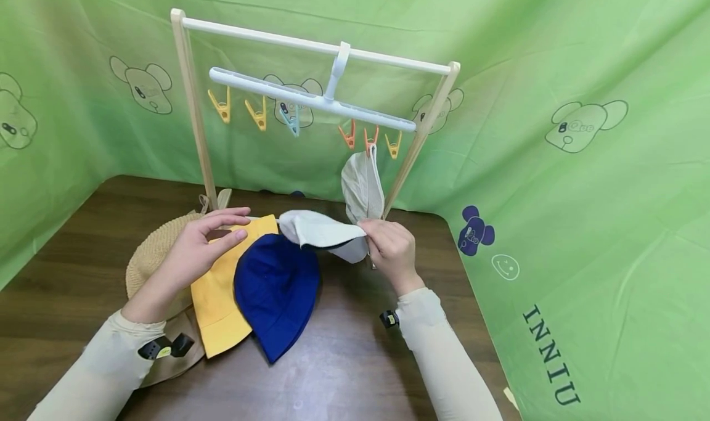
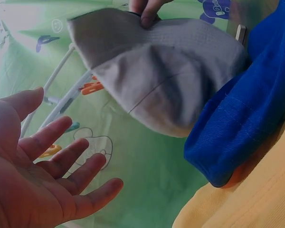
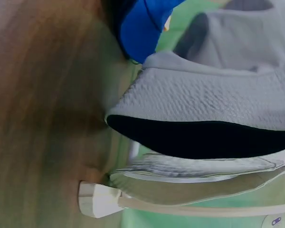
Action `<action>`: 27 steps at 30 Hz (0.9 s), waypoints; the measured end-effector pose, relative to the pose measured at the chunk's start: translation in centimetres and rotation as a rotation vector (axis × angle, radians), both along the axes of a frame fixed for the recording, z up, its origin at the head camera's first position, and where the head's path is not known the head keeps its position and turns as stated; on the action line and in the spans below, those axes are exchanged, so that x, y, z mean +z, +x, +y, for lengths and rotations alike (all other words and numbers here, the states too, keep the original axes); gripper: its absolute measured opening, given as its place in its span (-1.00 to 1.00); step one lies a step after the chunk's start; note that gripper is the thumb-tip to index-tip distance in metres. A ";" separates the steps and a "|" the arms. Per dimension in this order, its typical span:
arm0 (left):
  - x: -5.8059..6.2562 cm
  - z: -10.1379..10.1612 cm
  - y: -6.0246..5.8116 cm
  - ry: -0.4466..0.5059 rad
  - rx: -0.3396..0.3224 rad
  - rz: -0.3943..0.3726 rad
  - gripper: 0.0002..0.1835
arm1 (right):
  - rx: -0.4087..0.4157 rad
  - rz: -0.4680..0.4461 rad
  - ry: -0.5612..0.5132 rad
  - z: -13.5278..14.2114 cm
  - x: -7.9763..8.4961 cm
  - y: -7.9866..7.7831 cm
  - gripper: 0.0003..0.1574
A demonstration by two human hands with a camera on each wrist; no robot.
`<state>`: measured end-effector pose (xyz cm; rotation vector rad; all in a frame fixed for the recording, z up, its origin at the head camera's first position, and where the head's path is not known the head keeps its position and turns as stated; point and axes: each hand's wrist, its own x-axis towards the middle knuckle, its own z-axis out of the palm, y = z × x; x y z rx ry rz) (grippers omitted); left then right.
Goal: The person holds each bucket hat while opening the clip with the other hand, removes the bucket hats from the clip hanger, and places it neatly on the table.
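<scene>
My right hand (image 1: 392, 248) pinches the brim of a light grey bucket hat (image 1: 320, 228), held in the air before the rack. In the right wrist view the dark underside of the brim shows below the grey hat (image 3: 218, 97). My left hand (image 1: 196, 248) holds nothing; its fingers are spread apart in the left wrist view, left of the grey hat (image 2: 156, 90). Just behind the right hand, a cream hat (image 1: 360, 183) hangs folded from an orange clip (image 1: 371, 138). A blue bucket hat (image 1: 280, 285) overlaps a yellow hat (image 1: 222, 322) on the table.
A straw hat (image 1: 152, 248) and a beige brim (image 1: 177, 365) lie under my left forearm. The wooden rack (image 1: 194, 100) carries a pale blue hanger (image 1: 310, 97) with several clips. A green printed curtain (image 1: 582, 224) surrounds the brown table (image 1: 333, 378).
</scene>
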<state>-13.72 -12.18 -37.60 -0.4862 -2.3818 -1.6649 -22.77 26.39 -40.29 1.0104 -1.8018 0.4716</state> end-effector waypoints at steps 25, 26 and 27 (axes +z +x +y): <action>0.1 -0.2 0.1 -0.034 0.008 0.006 -0.74 | 0.225 -0.159 0.133 2.1 -3.0 2.9 -0.74; 0.1 -0.2 0.1 -0.034 0.007 0.007 -0.74 | 0.229 -0.177 0.145 2.2 -3.1 3.0 -0.74; 0.1 -0.2 0.1 -0.034 0.006 0.007 -0.74 | 0.231 -0.196 0.156 2.4 -3.2 3.2 -0.73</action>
